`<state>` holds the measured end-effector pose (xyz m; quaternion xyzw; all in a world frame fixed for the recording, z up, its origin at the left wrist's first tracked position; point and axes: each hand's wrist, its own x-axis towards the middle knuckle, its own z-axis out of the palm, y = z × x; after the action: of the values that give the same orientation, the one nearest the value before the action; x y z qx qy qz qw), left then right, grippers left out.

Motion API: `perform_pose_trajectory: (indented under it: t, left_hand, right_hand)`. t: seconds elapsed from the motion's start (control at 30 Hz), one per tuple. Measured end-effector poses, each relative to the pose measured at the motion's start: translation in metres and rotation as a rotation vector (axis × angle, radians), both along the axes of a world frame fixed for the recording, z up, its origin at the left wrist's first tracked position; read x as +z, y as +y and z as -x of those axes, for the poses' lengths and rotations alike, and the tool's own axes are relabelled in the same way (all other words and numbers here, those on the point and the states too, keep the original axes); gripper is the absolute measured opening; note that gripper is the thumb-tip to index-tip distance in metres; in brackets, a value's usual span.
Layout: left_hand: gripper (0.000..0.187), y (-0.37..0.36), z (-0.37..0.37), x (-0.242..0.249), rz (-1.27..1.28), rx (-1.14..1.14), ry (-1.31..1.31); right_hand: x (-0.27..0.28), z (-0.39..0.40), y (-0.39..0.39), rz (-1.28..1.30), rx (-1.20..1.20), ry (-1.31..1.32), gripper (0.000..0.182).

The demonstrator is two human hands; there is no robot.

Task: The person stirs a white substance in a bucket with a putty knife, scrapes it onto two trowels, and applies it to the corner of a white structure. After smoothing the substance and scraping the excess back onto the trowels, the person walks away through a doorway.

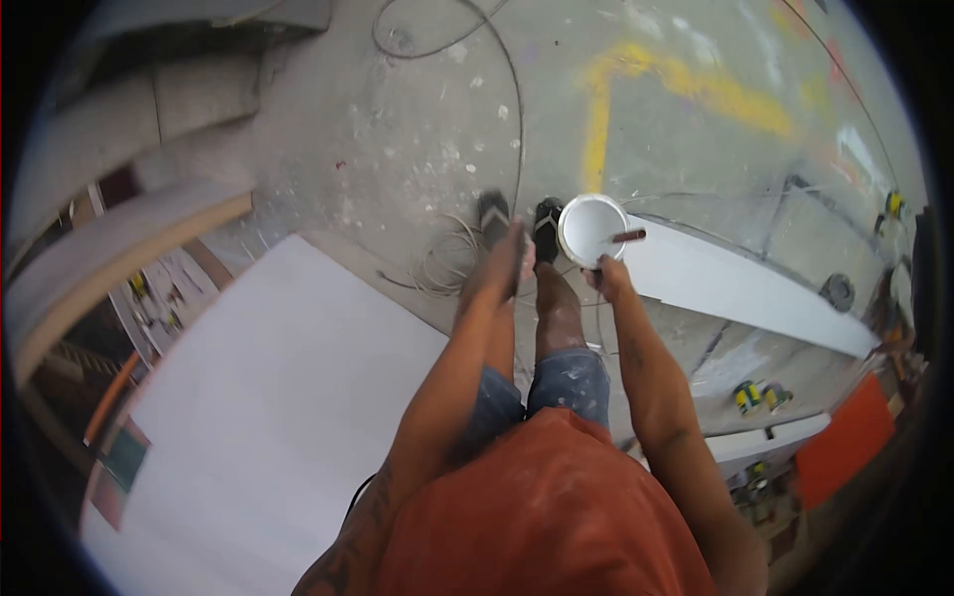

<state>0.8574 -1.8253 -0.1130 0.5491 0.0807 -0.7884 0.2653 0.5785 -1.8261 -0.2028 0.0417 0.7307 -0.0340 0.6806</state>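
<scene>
My right hand (pixel 608 276) is closed at the near rim of a round white container (pixel 588 223). A tool with a reddish-brown handle (pixel 628 236) sticks out over the container's right side; its other end is hard to make out. To the left, my left hand (pixel 505 263) is blurred by motion, with its fingers closed round a thin dark object (pixel 518 260) that I cannot identify. Between the two hands there is a gap, above my legs and dark shoes.
A large white panel (pixel 288 397) lies at the lower left, near a wooden-edged board (pixel 129 258). Coiled cable (pixel 447 258) is on the floor by my feet. A long white panel (pixel 735 283) extends right, with yellow-and-green round items (pixel 761 397) and an orange-red sheet (pixel 845 439) beyond.
</scene>
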Motion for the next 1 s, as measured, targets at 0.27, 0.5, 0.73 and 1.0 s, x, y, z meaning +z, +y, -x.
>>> perform_pose_trajectory:
  t: [0.27,0.5,0.73,1.0]
  left_hand:
    - [0.066,-0.105,-0.008,-0.005,-0.135,-0.74,-0.06]
    - [0.052,-0.224,-0.07,-0.004,-0.187,-1.021,-0.17]
    - [0.056,-0.348,-0.118,-0.061,-0.235,-1.527,-0.262]
    - [0.023,-0.344,0.103,-0.15,1.528,-2.957,-0.271]
  right_hand:
    - [-0.048,-0.034,-0.083,0.481,0.156,0.325,0.071]
    - [-0.035,-0.052,-0.12,0.3,-0.133,0.423,0.083]
    - [-0.063,-0.077,-0.055,0.201,-0.773,0.337,0.077]
    - [-0.101,-0.089,0.139,0.261,-1.133,0.401,0.06]
